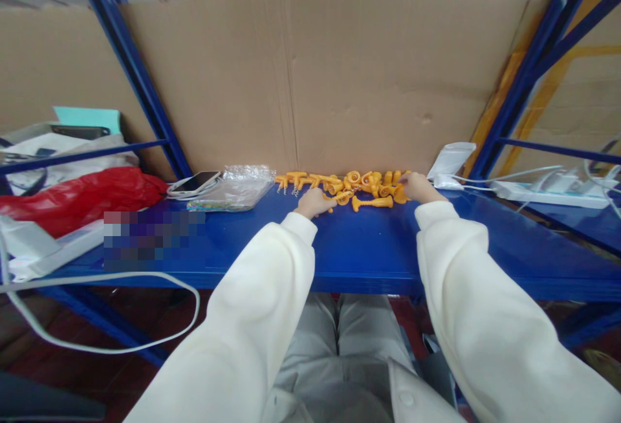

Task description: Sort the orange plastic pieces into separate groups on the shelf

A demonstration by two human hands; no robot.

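A row of orange-yellow plastic pieces [371, 180] lies at the back of the blue shelf [369, 242], some T-shaped with small metal coils, others with round cup-like ends. At the row's left-front side, my left hand [314, 203] is closed on an orange plastic piece [342, 196]. My right hand [420, 188] reaches to the right end, its fingers bent round another orange plastic piece [401, 196], partly hidden. A long orange piece with flared ends [372, 202] lies on the shelf between my hands.
To the left lie a plastic-wrapped packet [237, 190], a phone [198, 182] and a red bag [97, 196]. A white packet [451, 161] and a power strip [553, 194] are on the right. Cardboard [359, 80] backs the shelf; a white cable [145, 274] loops at front left.
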